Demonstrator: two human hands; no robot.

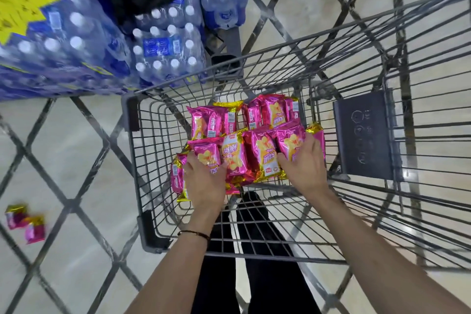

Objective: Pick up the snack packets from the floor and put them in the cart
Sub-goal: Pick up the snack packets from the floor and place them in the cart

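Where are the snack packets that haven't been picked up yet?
In the head view, two pink snack packets lie on the tiled floor at the lower left, outside the cart, left of its near corner and the left hand.

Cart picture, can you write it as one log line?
left hand: pressing snack packets | right hand: pressing same pile | shopping cart: packets inside | floor: two pink packets not yet picked up

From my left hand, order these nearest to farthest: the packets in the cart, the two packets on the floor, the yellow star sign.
1. Cart packets: touching the left hand.
2. Floor packets: lower left.
3. Yellow star sign: top left.
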